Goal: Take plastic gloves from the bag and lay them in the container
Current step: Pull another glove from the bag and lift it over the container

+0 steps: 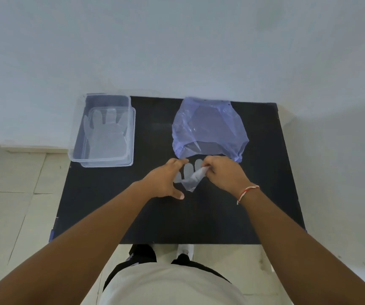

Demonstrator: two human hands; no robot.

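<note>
We have a thin translucent plastic glove [189, 176] out on the black rectangular worktop [254, 172], just in front of the mouth of the crumpled blue plastic bag [210, 126] toward the far edge. Our right hand [225, 172] pinches its bunched cuff end; our left hand [166, 181] hovers spread beside it, gripping nothing. The glove's fingers point at the bag, cuff toward us. The clear rectangular plastic container [76, 150] sits at the far left corner (so leftward, nearer our left hand). We count one bag, one container, one glove [105, 133] already inside.
</note>
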